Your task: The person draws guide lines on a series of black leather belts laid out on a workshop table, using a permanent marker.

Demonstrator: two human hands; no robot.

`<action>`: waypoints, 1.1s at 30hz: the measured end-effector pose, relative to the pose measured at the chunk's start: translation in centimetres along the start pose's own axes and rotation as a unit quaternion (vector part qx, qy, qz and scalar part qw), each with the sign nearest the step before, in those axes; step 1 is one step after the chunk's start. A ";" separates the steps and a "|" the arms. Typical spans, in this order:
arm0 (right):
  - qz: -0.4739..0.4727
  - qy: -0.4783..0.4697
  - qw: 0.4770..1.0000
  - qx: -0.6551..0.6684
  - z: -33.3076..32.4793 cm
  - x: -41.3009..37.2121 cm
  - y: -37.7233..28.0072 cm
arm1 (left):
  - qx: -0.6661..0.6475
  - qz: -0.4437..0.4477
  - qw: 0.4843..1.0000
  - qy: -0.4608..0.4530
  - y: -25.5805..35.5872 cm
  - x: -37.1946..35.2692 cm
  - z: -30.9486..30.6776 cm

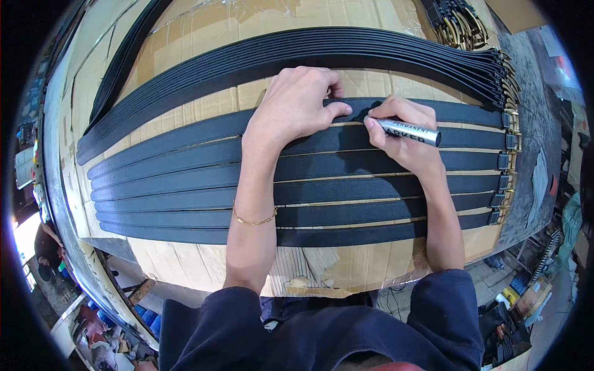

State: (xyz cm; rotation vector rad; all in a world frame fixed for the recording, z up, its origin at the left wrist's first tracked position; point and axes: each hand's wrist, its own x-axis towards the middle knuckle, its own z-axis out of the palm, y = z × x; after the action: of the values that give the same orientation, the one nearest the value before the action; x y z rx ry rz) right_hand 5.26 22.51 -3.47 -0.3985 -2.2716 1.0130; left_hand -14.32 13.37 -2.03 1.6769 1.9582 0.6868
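Observation:
Several black belts lie side by side across the cardboard, their buckles toward the right. My left hand [297,102] rests on the uppermost belt [458,112] of this row, thumb on its surface and fingers curled by its far edge. In my right hand [408,133] is a silver permanent marker [413,132], gripped between thumb and fingers. Its writing end points left at the same belt, close to my left thumb; whether the tip touches is hidden by my fingers.
Beyond the row lies a bundle of black belts [272,52] with buckles fanned at the right. More black straps [127,62] lie at far left, and more buckles [458,25] at top right. Cardboard [185,260] covers the worktable. A person [48,247] is at the far left edge.

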 end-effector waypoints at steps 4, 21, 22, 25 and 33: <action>0.137 0.005 0.983 0.120 -0.3 -0.2 -0.6 | 0.003 -0.008 1.000 -0.009 0.2 -0.1 -0.2; 0.086 -0.017 0.995 0.036 -0.5 -0.1 -0.5 | -0.003 -0.016 1.000 -0.017 0.1 -0.2 -0.5; 0.136 -0.001 0.988 0.079 -0.7 -0.2 -0.8 | -0.027 -0.026 0.999 -0.017 -0.2 -0.3 -0.5; 0.187 0.055 0.966 0.168 -0.4 -0.3 -0.5 | -0.003 -0.084 0.996 -0.041 0.7 -1.0 -2.4; 0.188 0.124 0.928 0.298 0.1 -0.2 -1.2 | 0.050 -0.167 0.980 -0.096 0.7 -1.2 -3.3</action>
State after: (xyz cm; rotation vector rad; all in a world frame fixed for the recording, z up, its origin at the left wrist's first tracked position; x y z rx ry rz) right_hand 5.36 21.58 -2.72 -0.6614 -1.5844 1.6726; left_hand -15.76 12.05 1.01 1.3617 2.0911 0.2947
